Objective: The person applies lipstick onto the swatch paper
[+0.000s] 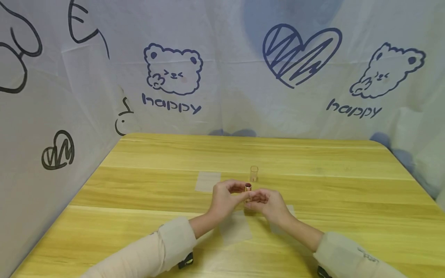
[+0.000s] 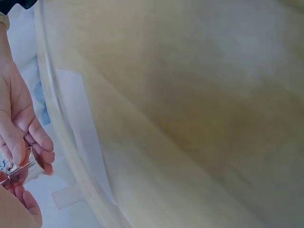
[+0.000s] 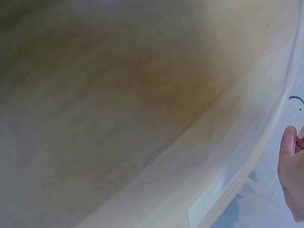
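Over the middle of the table, an uncapped lipstick (image 1: 248,188) with a dark red tip and a shiny gold-toned body is held upright between both hands. My left hand (image 1: 224,199) holds it from the left, thumb in front and fingers behind. From the right, my right hand (image 1: 269,202) pinches it lower down. Its base is mostly covered by fingers. Just beyond the hands a clear cap (image 1: 254,174) stands on the tabletop, apart from them. The left wrist view shows the lipstick's shiny body (image 2: 31,164) among fingers.
The wood-grain table (image 1: 139,189) carries pale translucent square patches: one left of the cap (image 1: 208,181), one below the hands (image 1: 235,227), and another partly behind the right wrist (image 1: 290,209). A white cloth (image 1: 236,96) with drawings hangs behind and at the left.
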The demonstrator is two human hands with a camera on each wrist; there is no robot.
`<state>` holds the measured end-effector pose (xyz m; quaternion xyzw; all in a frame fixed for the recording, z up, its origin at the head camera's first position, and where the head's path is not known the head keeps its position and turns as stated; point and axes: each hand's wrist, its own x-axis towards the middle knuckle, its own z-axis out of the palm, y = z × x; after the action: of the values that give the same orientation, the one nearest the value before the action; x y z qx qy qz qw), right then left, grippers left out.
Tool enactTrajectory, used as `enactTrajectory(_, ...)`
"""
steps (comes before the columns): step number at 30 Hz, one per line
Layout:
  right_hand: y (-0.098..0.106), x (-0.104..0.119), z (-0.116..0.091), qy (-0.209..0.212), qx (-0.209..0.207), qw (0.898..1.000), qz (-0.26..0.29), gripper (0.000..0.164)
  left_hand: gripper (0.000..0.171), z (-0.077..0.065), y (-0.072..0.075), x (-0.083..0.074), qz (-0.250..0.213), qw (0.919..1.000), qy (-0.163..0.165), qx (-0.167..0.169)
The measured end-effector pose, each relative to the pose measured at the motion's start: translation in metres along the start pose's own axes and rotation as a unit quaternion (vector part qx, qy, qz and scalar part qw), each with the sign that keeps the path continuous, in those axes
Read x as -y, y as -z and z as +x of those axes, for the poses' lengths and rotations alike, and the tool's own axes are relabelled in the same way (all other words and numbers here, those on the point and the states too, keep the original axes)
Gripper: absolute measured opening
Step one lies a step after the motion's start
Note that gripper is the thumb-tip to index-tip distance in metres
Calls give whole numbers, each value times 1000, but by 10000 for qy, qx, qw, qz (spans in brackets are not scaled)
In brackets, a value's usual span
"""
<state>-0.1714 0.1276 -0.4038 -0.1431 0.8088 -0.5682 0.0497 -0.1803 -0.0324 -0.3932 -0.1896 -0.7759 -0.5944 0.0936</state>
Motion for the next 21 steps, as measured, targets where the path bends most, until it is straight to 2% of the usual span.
enactTrajectory(5,0,1,0,-88,-50,9999,-40,23,16,1,-1,-2,84,10000,-46,26)
enactTrajectory(10,1,0,0,3,37,9999,-161,24,17,1,0,-3,42,9998,84,193)
enactTrajectory(21,3,-1,-1,128,152,9995,-239,25,17,4,2,0,-262,9987,184,408)
